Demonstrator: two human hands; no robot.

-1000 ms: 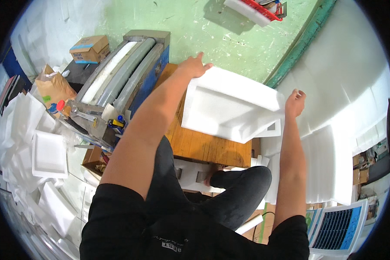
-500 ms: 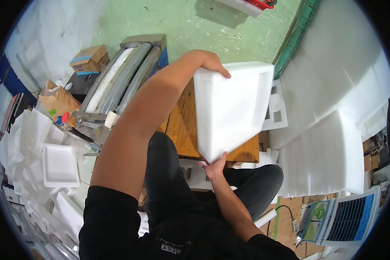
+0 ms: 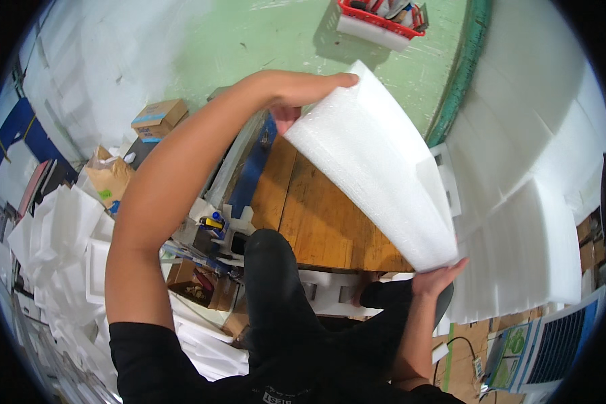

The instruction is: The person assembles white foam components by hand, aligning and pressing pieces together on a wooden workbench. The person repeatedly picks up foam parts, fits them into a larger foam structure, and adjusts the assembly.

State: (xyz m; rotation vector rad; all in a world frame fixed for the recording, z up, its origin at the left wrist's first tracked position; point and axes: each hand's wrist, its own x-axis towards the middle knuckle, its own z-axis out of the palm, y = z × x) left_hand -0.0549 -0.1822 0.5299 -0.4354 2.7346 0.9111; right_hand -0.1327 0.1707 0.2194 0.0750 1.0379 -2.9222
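Observation:
A thick white foam block point(image 3: 377, 168) hangs tilted above the wooden table point(image 3: 323, 215), one long side face turned up toward me. My left hand point(image 3: 309, 94) is closed over its far left end, with the thumb on the upper edge and the other fingers curled round the end. At the near right corner my right hand point(image 3: 439, 277) grips the block from below; part of its fingers is hidden behind the foam. Partly covered by the block, a white foam sheet with cut-outs point(image 3: 454, 195) stands at the table's right side.
Large white foam sheets point(image 3: 518, 242) stack up on the right, near an air cooler point(image 3: 545, 343). A red basket of tools point(image 3: 384, 17) sits at the far side. Foam pieces point(image 3: 60, 242), a cardboard box point(image 3: 160, 120) and a paper bag point(image 3: 109, 172) lie left.
The foam block has been turned and tilted, its side face now up. My left hand moved left along with its end; my right hand moved right. The view shifted slightly.

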